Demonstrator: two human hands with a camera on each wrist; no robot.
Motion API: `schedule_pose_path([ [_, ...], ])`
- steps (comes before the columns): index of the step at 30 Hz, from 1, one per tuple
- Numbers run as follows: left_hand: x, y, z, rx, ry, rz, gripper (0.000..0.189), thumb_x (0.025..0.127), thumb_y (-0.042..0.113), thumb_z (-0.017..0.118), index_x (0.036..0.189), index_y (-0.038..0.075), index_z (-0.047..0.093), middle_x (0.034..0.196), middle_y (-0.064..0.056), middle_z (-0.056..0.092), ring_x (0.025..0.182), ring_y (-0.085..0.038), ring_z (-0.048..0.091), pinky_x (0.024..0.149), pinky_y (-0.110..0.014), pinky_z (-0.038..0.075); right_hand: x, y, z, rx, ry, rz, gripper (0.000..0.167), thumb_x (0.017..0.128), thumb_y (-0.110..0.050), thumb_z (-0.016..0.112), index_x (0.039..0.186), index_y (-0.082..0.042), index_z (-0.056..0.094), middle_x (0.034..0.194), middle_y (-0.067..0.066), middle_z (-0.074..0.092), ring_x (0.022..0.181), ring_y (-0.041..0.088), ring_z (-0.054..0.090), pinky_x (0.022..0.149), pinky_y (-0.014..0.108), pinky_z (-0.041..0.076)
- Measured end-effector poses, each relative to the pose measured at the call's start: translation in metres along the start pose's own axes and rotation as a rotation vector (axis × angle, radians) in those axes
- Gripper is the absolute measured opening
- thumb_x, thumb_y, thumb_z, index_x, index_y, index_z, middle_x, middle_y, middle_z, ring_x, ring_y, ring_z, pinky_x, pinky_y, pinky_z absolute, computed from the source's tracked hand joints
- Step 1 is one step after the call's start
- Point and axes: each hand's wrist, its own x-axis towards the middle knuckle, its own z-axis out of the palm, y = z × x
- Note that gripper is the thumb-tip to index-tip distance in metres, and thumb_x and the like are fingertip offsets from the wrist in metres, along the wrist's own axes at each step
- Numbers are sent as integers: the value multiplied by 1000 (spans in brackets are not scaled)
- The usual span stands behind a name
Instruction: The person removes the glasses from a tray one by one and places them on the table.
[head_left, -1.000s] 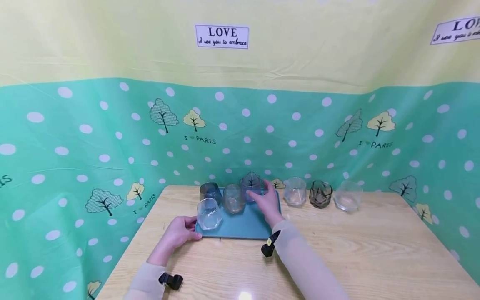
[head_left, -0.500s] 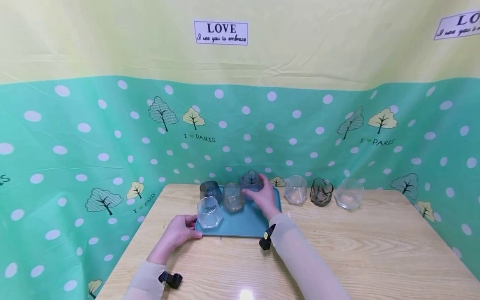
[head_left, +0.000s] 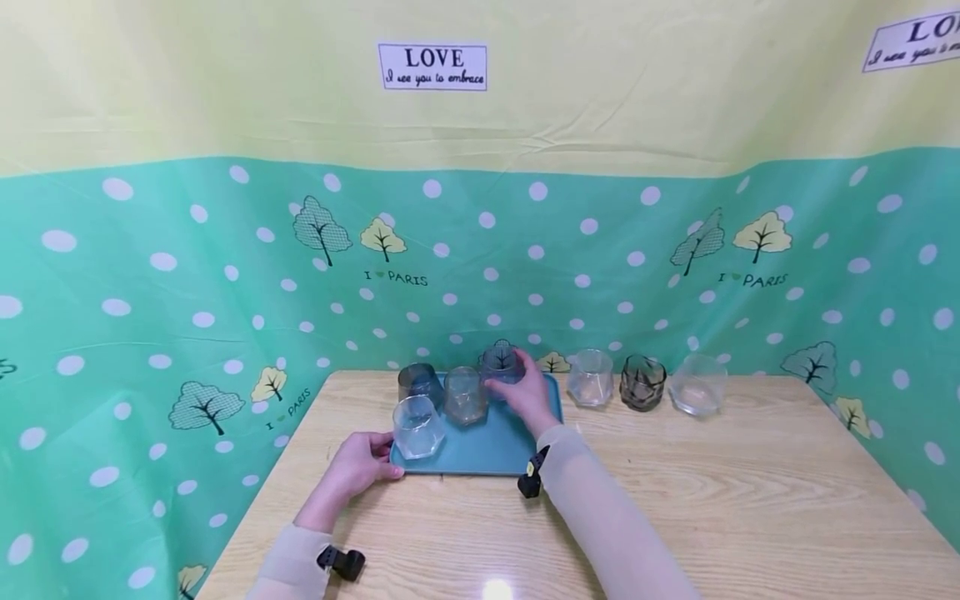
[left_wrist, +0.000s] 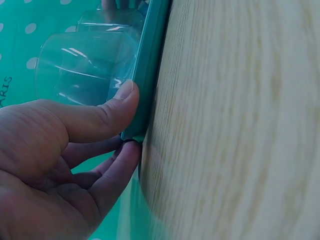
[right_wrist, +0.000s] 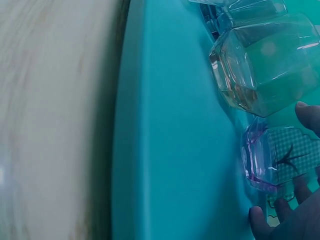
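Glasses point(head_left: 466, 398) on a teal tray point(head_left: 487, 450)

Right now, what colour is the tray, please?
The tray is blue-green, clearest in the head view.

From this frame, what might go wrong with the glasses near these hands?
The right hand has its fingers around the purplish glass, close beside the amber-tinted glass; a sideways move might knock them together.

The left hand grips the tray at its near left corner, by a clear glass; a tug might make it slide or tip.
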Motion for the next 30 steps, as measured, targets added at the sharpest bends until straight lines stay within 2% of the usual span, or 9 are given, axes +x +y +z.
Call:
schedule_pose_path([
  [6, 2, 0, 1, 0, 6, 2, 70, 75, 4, 95, 139, -3, 67, 118, -14, 76, 113, -33, 69, 106, -55, 53, 0, 0, 0, 18, -7, 3, 90, 85, -20, 93, 161, -12, 45, 161, 18, 49, 147, 39, 45, 121, 53, 40],
  [14, 0, -1, 1, 5, 2, 14, 70, 75, 5, 95, 138, -5, 67, 121, -18, 75, 116, -37, 68, 106, -59, 51, -1, -1, -2, 19, -22, 13, 91, 86, -19, 92, 162, -12, 44, 162, 18, 47, 148, 40, 44, 121, 54, 40],
  [20, 0, -4, 4, 1, 0, 16, 69, 76, 4, 95, 138, -6, 67, 121, -17, 75, 115, -35, 69, 106, -58, 52, -3, 3, -4, 9, -19, 25, 91, 86, -19, 92, 162, -13, 43, 163, 17, 47, 149, 38, 44, 121, 52, 40],
  [30, 0, -5, 2, 4, 6, 24, 68, 76, 4, 95, 138, -4, 68, 119, -15, 76, 114, -34, 69, 105, -56, 53, -9, 5, -7, 92, -10, 20, 85, 87, -12, 91, 159, -7, 46, 159, 19, 51, 148, 37, 46, 121, 50, 41],
])
